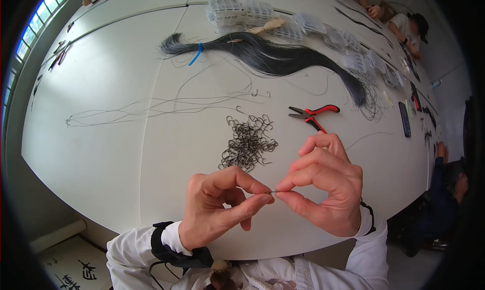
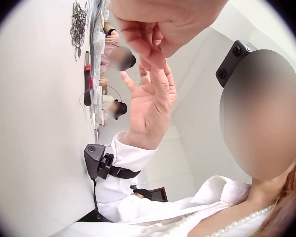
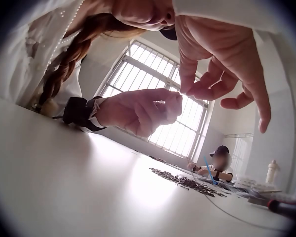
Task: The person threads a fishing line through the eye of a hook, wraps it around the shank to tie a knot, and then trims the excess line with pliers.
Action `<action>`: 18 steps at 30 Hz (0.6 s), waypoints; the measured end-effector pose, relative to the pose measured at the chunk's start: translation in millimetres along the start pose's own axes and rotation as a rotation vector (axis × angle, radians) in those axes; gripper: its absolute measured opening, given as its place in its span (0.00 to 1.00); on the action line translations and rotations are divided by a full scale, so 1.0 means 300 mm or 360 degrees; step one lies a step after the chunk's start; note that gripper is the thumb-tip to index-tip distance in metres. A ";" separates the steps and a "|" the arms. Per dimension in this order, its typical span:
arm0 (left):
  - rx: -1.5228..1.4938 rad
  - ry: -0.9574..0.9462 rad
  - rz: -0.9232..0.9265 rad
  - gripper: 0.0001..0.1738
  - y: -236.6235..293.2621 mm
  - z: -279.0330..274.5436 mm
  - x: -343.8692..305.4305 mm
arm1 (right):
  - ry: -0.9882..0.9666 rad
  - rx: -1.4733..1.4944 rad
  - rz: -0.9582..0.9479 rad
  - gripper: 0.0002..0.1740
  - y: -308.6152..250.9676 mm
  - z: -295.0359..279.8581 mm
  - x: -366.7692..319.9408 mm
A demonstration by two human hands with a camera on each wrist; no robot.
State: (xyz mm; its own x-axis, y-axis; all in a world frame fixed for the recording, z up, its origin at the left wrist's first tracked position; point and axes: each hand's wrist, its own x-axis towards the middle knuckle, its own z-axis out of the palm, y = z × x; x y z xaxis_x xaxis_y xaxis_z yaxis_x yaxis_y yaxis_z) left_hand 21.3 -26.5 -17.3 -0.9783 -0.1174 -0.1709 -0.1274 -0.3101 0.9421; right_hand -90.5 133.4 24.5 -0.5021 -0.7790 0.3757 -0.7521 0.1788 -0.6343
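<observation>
Above the near edge of the white table [image 1: 101, 138], my left hand [image 1: 222, 204] and right hand [image 1: 318, 184] meet fingertip to fingertip. Each pinches one end of a tiny thin metal piece [image 1: 274, 192] between thumb and forefinger; it is too small to name with certainty. The right wrist view shows both hands raised off the tabletop, the left hand [image 3: 143, 111] curled, the right hand [image 3: 222, 59] with its other fingers spread. Just beyond the hands lies a pile of small metal hooks [image 1: 247, 142].
Red-handled pliers [image 1: 310, 113] lie right of the hook pile. A long bundle of dark hair [image 1: 268, 55] with a blue tie, loose wires with hooks [image 1: 166, 105] and clear plastic boxes [image 1: 242, 12] lie farther back. Other people sit along the table's right side [image 1: 409, 27].
</observation>
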 end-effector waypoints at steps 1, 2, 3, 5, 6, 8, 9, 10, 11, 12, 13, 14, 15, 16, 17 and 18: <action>-0.0008 -0.0008 -0.0012 0.04 -0.001 0.000 0.000 | 0.0016 -0.0022 -0.0009 0.12 -0.003 0.000 0.003; -0.0009 -0.0007 -0.0010 0.04 0.001 -0.001 0.002 | 0.0015 -0.0023 -0.0011 0.12 -0.002 0.000 0.003; 0.0011 -0.0035 0.0004 0.03 0.006 -0.002 0.005 | 0.0010 -0.0029 -0.0014 0.12 0.000 0.001 0.002; 0.0029 -0.0062 0.0019 0.02 0.008 -0.002 0.007 | 0.0004 -0.0036 -0.0019 0.12 0.005 0.004 -0.001; 0.0040 -0.0063 0.0019 0.02 0.008 -0.002 0.006 | 0.0006 -0.0014 -0.0004 0.11 0.009 0.008 -0.006; 0.0050 -0.0063 0.0019 0.02 0.008 -0.003 0.006 | 0.0007 0.0008 0.0012 0.11 0.010 0.011 -0.009; 0.0044 -0.0070 0.0013 0.02 0.008 -0.004 0.007 | 0.0013 0.0001 0.0003 0.11 0.010 0.012 -0.009; 0.0037 -0.0077 0.0006 0.02 0.007 -0.005 0.006 | 0.0019 -0.0006 -0.0006 0.11 0.009 0.012 -0.009; 0.0037 -0.0076 0.0007 0.02 0.007 -0.005 0.006 | 0.0019 -0.0006 -0.0007 0.11 0.007 0.011 -0.007; -0.0005 -0.0071 -0.0022 0.02 0.007 -0.006 0.006 | -0.0007 0.0023 0.0043 0.11 0.002 0.008 -0.005; -0.0047 -0.0066 -0.0051 0.02 0.007 -0.006 0.006 | -0.0033 0.0051 0.0092 0.11 -0.001 0.006 -0.003; -0.0048 -0.0065 -0.0049 0.02 0.011 -0.006 0.008 | -0.0033 0.0051 0.0091 0.11 -0.001 0.005 -0.002; -0.0121 -0.0048 -0.0094 0.03 0.017 -0.005 0.010 | -0.0035 0.0074 0.0102 0.11 -0.001 0.003 -0.001; -0.0193 -0.0031 -0.0138 0.03 0.020 -0.004 0.012 | -0.0036 0.0096 0.0113 0.11 0.001 0.002 0.000; -0.0194 -0.0030 -0.0137 0.03 0.017 -0.003 0.013 | -0.0037 0.0096 0.0113 0.11 -0.001 -0.001 0.002; -0.0210 -0.0012 -0.0124 0.03 0.012 -0.002 0.014 | -0.0030 0.0055 0.0084 0.12 -0.004 -0.005 0.006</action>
State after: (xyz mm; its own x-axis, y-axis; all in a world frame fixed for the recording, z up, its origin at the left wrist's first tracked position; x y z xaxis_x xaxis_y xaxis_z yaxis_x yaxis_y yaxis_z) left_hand 16.9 -28.6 -14.9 -0.9676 -0.0813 -0.2392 -0.1806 -0.4395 0.8799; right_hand -91.1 132.7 26.9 -0.5320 -0.7804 0.3286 -0.7095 0.1990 -0.6761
